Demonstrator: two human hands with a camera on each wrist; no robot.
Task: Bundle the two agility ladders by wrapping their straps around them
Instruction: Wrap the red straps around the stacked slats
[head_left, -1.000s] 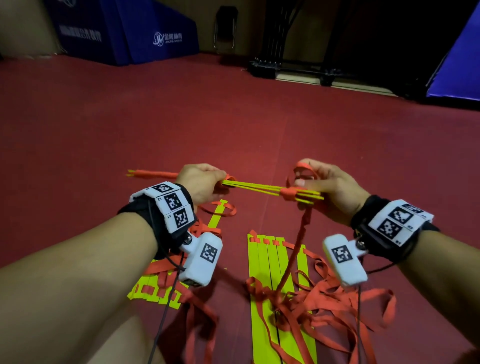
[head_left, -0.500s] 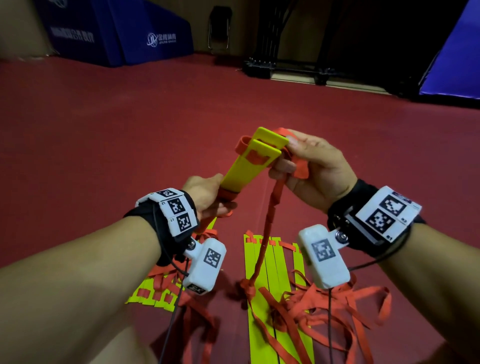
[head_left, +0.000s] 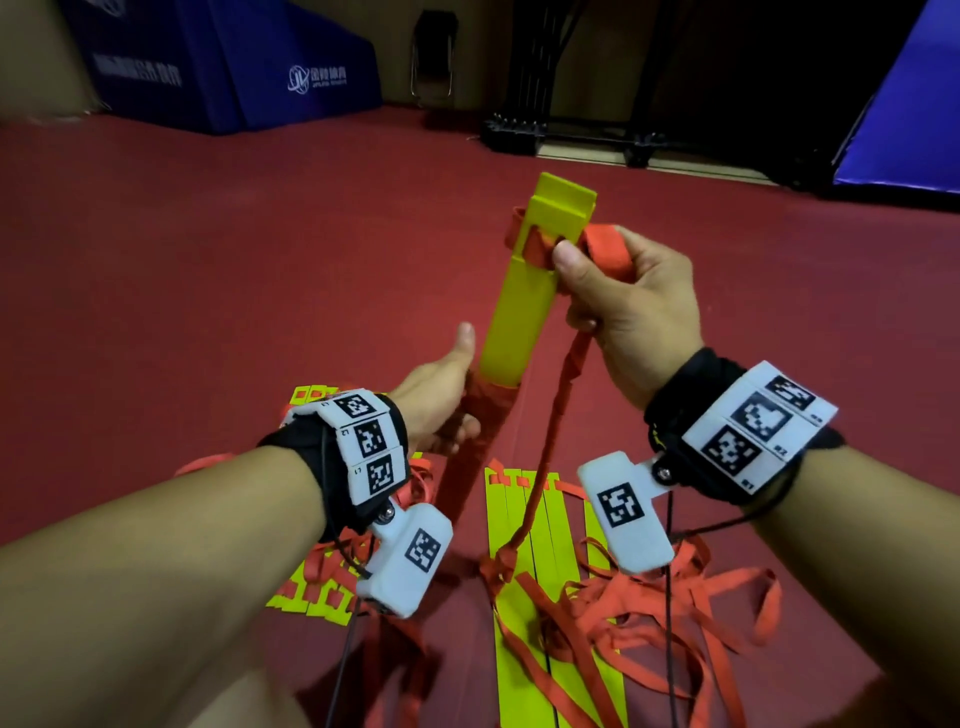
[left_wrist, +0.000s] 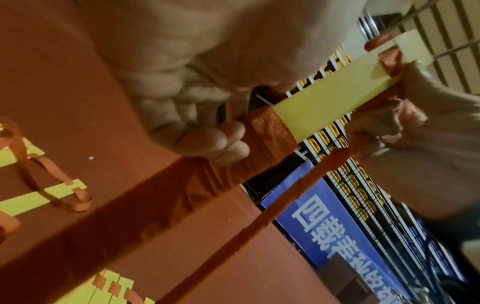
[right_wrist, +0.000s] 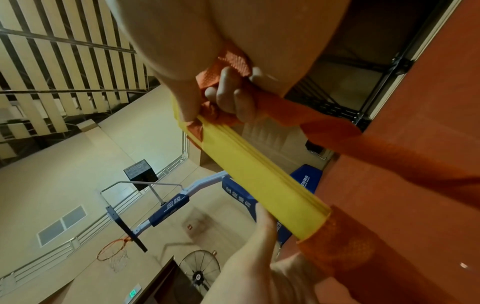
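Observation:
A stack of yellow ladder rungs (head_left: 522, 306) stands nearly upright between my hands, its lower part wound in orange strap (head_left: 480, 441). My left hand (head_left: 441, 400) grips that wrapped lower end, thumb up along the rungs. My right hand (head_left: 618, 296) holds the top, thumb pressed on the strap (head_left: 605, 249) that crosses the rungs there. A twisted length of strap (head_left: 558, 415) runs from the right hand down to the floor. The left wrist view shows the fingers (left_wrist: 221, 144) curled round the wrapped stack (left_wrist: 267, 131). In the right wrist view the fingers (right_wrist: 233, 96) clamp strap against the yellow rungs (right_wrist: 259, 181).
A second ladder's yellow rungs (head_left: 530, 525) lie flat on the red floor (head_left: 208, 286) below my hands, under a tangle of loose orange straps (head_left: 649, 608). More rungs (head_left: 306, 592) lie under my left wrist. Blue padded blocks (head_left: 234, 67) and a black rack (head_left: 571, 130) stand along the far wall.
The rung stack has swung from lying level between my hands to standing nearly upright. My right hand rose with its top end; my left hand stays on the wrapped lower end.

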